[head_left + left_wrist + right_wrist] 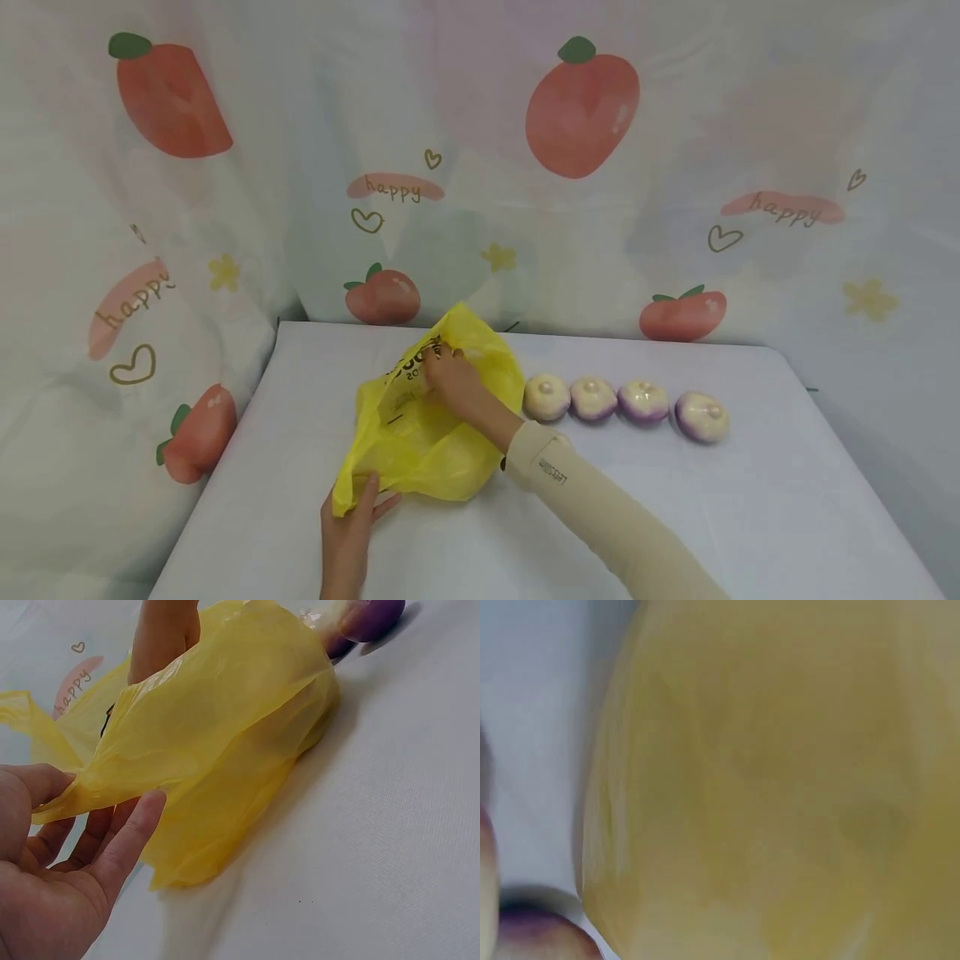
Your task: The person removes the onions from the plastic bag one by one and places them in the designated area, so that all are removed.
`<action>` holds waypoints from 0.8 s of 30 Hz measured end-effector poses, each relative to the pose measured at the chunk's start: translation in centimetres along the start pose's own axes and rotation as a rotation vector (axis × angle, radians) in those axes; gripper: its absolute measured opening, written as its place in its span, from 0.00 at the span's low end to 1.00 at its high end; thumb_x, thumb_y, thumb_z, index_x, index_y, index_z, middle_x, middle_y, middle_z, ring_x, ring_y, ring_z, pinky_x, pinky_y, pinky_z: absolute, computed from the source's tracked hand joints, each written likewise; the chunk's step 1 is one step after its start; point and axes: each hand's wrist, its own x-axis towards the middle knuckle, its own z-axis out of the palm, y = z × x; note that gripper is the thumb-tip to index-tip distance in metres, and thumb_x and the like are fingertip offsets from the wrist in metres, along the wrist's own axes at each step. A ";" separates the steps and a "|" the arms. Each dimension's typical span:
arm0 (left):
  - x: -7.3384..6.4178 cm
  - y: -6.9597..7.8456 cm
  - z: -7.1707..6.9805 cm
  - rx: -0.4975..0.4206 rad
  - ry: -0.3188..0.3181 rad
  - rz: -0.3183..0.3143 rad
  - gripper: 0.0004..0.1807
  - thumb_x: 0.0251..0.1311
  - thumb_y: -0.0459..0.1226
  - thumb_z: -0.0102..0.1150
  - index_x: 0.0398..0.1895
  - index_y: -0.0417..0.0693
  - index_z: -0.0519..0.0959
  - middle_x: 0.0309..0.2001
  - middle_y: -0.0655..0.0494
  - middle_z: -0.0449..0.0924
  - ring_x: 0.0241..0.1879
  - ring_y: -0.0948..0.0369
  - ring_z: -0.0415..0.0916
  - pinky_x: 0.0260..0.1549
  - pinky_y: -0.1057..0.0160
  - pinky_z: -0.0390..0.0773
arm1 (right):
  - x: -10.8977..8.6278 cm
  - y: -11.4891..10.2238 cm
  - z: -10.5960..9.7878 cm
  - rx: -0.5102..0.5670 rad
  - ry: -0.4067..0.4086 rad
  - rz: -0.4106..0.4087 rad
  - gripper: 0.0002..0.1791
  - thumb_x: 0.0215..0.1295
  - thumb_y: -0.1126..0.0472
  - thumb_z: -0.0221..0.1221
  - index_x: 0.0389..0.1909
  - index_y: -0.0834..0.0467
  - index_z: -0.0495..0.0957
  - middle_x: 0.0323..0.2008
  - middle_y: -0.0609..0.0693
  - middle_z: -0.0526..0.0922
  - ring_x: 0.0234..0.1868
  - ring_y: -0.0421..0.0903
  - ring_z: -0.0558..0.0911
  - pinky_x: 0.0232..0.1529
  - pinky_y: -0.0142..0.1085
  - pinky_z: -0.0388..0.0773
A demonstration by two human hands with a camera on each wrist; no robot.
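Note:
A thin yellow plastic bag with dark printed lettering lies on the white table, its mouth spread towards the upper left. At its lower left corner, my left hand pinches the rim between thumb and fingers; the left wrist view shows this grip on the bag up close. My right hand reaches into the mouth, against the printed inner wall, with fingers bent and their tips hidden. Yellow film fills most of the right wrist view and hides that hand.
Several round cream-and-purple vegetables, onion- or turnip-like, form a row right of the bag; the rightmost vegetable sits slightly apart. Behind the white table hangs a cloth printed with fruit and hearts.

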 end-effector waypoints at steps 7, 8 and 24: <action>0.2 -0.1 0.0 0.022 0.011 -0.024 0.27 0.62 0.45 0.60 0.57 0.38 0.67 0.50 0.44 0.67 0.41 0.54 0.80 0.41 0.56 0.83 | -1.7 0.3 -1.3 0.354 -0.062 0.041 0.46 0.48 0.52 0.73 0.65 0.62 0.62 0.53 0.60 0.69 0.49 0.53 0.71 0.54 0.40 0.75; 0.2 -0.1 0.0 0.019 0.010 -0.023 0.27 0.62 0.44 0.60 0.57 0.38 0.67 0.50 0.43 0.67 0.42 0.56 0.79 0.41 0.56 0.83 | -2.1 0.4 -1.3 0.403 -0.052 0.036 0.46 0.47 0.53 0.73 0.65 0.63 0.62 0.53 0.61 0.68 0.50 0.53 0.71 0.55 0.41 0.75; 3.4 -6.1 -1.1 0.014 0.039 0.049 0.30 0.56 0.51 0.64 0.57 0.46 0.69 0.50 0.46 0.69 0.46 0.56 0.77 0.36 0.57 0.85 | -7.2 1.4 -2.6 1.003 0.093 0.186 0.48 0.44 0.49 0.75 0.64 0.58 0.60 0.56 0.49 0.69 0.47 0.45 0.74 0.45 0.32 0.79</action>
